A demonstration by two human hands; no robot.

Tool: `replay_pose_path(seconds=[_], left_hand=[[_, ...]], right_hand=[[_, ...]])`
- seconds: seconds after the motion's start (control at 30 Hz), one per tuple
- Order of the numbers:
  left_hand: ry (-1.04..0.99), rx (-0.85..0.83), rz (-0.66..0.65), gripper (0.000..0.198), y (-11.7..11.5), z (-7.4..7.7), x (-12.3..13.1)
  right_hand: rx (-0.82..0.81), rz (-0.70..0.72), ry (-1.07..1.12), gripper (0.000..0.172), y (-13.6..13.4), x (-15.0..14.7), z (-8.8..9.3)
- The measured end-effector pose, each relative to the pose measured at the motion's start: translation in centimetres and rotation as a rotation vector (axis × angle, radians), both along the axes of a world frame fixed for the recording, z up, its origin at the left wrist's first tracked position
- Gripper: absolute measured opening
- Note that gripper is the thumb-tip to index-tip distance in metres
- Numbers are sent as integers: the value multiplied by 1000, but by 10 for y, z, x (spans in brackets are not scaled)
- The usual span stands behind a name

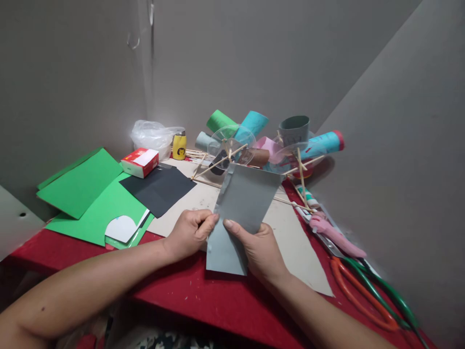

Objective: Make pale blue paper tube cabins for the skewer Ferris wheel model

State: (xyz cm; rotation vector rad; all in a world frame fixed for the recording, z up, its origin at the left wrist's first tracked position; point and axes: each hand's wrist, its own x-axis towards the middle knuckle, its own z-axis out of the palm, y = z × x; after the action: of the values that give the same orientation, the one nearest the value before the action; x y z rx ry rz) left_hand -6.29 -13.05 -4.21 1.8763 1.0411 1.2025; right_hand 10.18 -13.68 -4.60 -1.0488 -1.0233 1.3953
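A grey sheet of paper [247, 198] is held up over the front of the table, its left edge looking folded or creased. My left hand [192, 232] is closed, thumb and fingers pinching that left edge. My right hand [263, 245] grips the sheet from the right, thumb on its face and fingers behind it. Right behind the paper stands a stick frame with a clear plastic disc [231, 145]. Beneath the hands lies a beige board [290, 237].
Left are green sheets [83, 184], black paper [158, 189], a red-and-white box [140, 162], a plastic bag [152, 138] and a yellow lighter-like item [179, 145]. Coloured paper tubes [254, 123] sit behind. Orange-and-green-handled scissors [363, 291] and a pink glue gun [336, 232] lie right, near the wall.
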Motion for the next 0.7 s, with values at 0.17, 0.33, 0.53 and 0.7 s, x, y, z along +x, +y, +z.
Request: replay_pose_path(seconds=[0.17,0.33,0.53,0.7], left_hand=[[81,84,78,41,-3,-1,0],[-238,-285,-119,55,0,2,1],[-290,-409,-227,53,3,-2,3],[-171,-200,-125,43,0,-3,4]], right_hand=[[-4,-1,5,30,0,-1,0],[-10,44,83,29,3,-2,2],[-61,43,122,30,4,-3,4],[-30,-10,88,30,3,-3,1]])
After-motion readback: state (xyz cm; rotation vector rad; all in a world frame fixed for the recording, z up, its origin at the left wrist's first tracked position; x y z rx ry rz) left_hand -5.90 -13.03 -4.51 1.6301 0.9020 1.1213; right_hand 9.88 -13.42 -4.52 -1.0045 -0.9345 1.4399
